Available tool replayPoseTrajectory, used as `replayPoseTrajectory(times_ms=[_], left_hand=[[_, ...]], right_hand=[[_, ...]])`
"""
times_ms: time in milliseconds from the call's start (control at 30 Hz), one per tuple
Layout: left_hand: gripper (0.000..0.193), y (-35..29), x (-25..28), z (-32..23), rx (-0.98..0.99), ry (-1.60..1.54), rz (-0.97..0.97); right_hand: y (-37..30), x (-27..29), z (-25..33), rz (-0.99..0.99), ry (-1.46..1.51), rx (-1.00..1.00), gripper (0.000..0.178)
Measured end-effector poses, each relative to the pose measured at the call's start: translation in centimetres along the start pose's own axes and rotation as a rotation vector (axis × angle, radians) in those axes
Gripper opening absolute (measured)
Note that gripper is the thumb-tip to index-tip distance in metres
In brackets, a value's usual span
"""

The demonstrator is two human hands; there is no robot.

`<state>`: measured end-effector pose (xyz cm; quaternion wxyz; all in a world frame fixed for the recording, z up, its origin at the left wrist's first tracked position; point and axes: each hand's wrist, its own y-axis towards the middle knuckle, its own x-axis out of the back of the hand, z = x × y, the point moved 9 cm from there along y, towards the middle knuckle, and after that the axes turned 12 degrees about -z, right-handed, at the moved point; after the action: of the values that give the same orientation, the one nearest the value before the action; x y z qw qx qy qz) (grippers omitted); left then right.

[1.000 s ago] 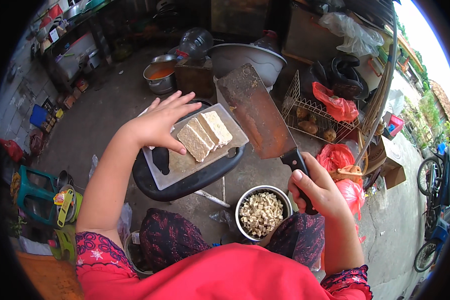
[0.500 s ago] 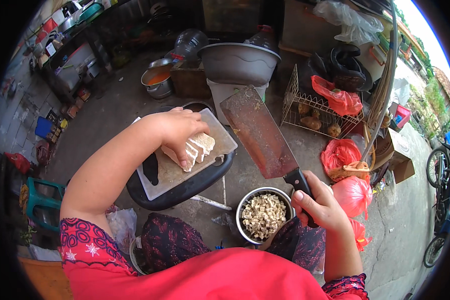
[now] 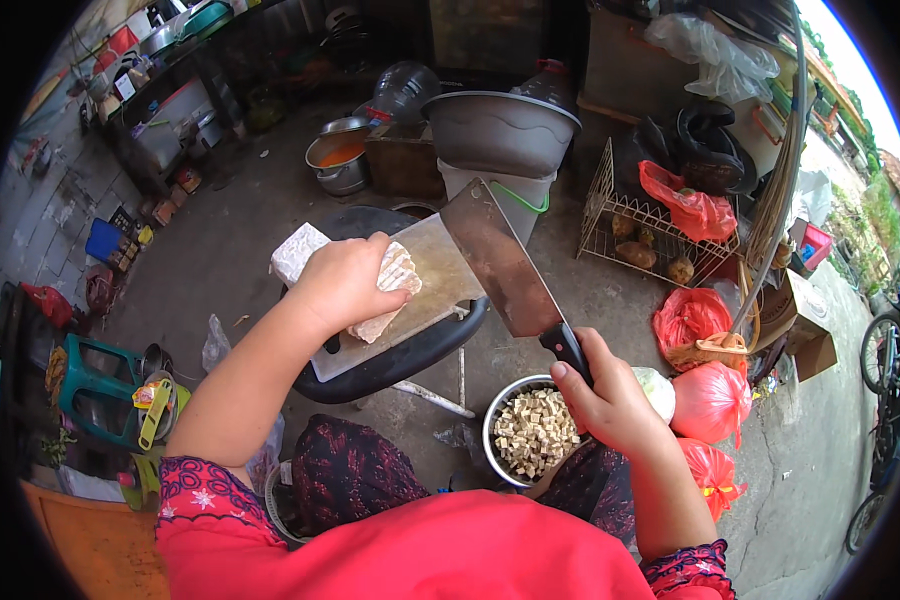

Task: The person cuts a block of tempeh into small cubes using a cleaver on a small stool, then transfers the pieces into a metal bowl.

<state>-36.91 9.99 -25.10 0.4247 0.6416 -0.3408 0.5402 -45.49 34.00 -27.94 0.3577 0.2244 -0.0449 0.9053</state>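
Observation:
My left hand [image 3: 342, 283] is closed around thick slices of tempeh [image 3: 400, 275], pale tan with white edges. The slices rest on a translucent cutting board [image 3: 448, 258], laid over a black padded seat [image 3: 425, 352]. More of the white-coated tempeh juts out past the hand's far left side. My right hand [image 3: 618, 398] grips the black handle of a cleaver [image 3: 500, 262]. Its broad, stained blade is raised over the board's right edge, apart from the tempeh. Below the cleaver, by my knee, a steel bowl [image 3: 488, 440] holds many small tempeh cubes [image 3: 536, 432].
Beyond the board, a large grey basin [image 3: 505, 135] sits on a white bucket. A pot with orange contents [image 3: 338, 165] stands farther left. On the right are a wire rack [image 3: 610, 225], red plastic bags [image 3: 710, 395] and a cardboard box [image 3: 805, 320]. A green stool [image 3: 95, 385] stands at left.
My left hand has shifted on the tempeh, and a white part of it now shows at the left. The cleaver has dropped slightly and its blade has turned. The whole view has shifted a little.

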Motion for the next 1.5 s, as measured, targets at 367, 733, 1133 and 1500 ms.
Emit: replayPoseTrajectory(times_ms=[367,733,1133,1500], left_hand=[[0.061,-4.3,-0.7,1.4,0.100,-0.268,-0.433],[0.054,-3.9,-2.4,2.3,0.154,-0.376,-0.446],[0.054,-1.5,-4.3,3.6,0.533,-1.218,-0.050],[0.073,-3.2,-4.9,5.0,0.677,-1.035,-0.079]], right_hand=[[4.3,-5.1,3.3,0.030,-0.502,0.234,0.029],[3.5,-6.0,4.6,0.107,-0.531,0.286,0.027],[3.2,-1.1,4.3,-0.022,-0.231,0.163,0.032],[4.1,-4.7,4.0,0.064,-0.330,0.118,0.034]])
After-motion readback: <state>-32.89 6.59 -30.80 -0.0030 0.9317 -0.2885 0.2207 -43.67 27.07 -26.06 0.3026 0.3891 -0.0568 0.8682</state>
